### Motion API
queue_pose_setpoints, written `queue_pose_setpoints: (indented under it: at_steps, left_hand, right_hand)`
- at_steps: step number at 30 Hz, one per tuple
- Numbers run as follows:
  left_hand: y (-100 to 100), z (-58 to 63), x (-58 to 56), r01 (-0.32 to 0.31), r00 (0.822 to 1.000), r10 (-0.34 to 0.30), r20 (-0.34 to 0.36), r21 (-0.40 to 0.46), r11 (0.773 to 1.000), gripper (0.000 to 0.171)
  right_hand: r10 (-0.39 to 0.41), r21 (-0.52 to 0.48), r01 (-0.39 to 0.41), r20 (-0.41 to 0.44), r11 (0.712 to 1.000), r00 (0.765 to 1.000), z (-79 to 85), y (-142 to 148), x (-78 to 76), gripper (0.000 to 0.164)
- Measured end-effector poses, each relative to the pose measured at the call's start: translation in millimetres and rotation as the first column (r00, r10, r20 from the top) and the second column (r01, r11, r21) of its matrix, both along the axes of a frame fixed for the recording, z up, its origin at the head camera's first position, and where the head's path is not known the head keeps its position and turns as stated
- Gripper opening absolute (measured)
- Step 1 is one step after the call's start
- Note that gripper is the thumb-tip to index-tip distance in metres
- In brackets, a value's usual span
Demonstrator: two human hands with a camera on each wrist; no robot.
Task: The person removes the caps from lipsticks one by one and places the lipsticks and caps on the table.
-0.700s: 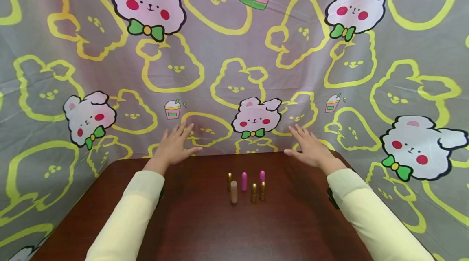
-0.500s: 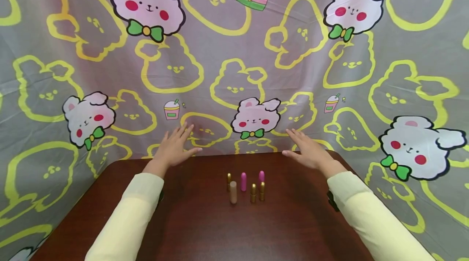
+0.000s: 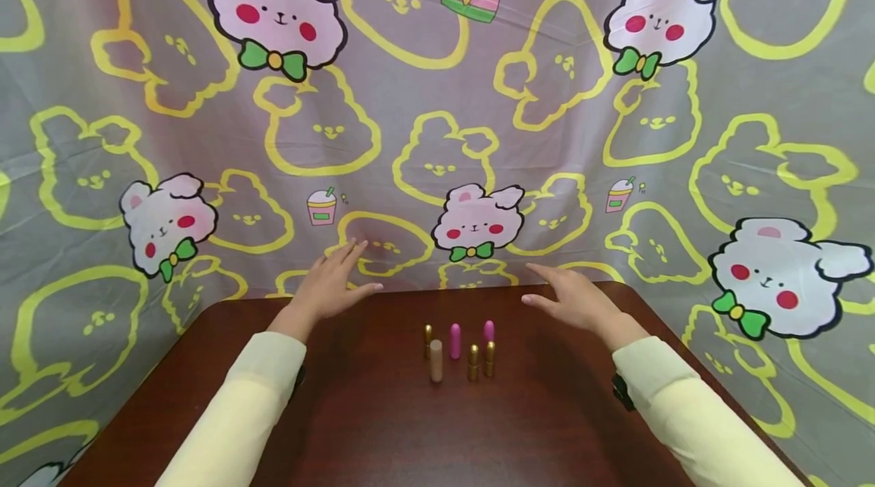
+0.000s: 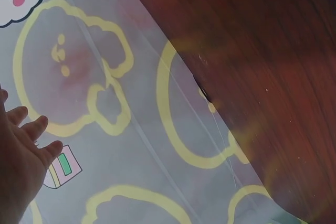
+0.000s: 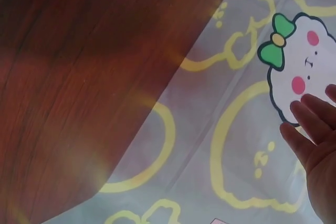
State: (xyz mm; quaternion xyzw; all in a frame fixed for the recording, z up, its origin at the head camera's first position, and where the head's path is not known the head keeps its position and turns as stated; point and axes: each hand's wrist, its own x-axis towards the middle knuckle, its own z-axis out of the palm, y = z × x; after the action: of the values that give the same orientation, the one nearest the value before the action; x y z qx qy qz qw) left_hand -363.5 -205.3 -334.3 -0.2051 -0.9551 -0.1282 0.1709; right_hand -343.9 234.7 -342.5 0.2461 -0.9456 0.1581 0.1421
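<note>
My left hand hovers above the back left of the table with its fingers spread, holding nothing. Over the back right, my right hand is also in the air, fingers extended and touching nothing. Between them, on the table, several small upright tubes stand in a cluster. A tan cylinder is at the front left of the group, with a gold bullet-shaped tube behind it. Two more gold tubes, one here and its neighbour, stand at the right. A pink bullet-shaped tube is mid-group; another pink tube is partly hidden.
The dark reddish wooden table has rounded back corners. A grey curtain printed with yellow outlines and white bunnies hangs behind it and along both sides. Both wrist views show the table edge against this cloth.
Both hands have lowered slightly, and the right hand has shifted a little to the left, towards the middle. The tubes on the table stay where they were.
</note>
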Motion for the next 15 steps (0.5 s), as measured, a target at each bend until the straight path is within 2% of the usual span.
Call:
queue_pose_setpoints:
  at_steps: [5, 15]
  left_hand:
    - [2.6, -3.1, 2.6, 0.013, 1.0, -0.013, -0.013, -0.015, 1.0, 0.093]
    - [7.0, -15.2, 4.3, 0.027, 1.0, -0.027, 0.007, 0.006, 1.0, 0.091]
  right_hand:
    - [0.059, 0.015, -0.058, -0.046, 0.998, 0.997, -6.8, -6.6, 2.4, 0.064]
    - [0.106, 0.017, -0.106, -0.001, 0.994, 0.994, -21.9, -18.7, 10.0, 0.059]
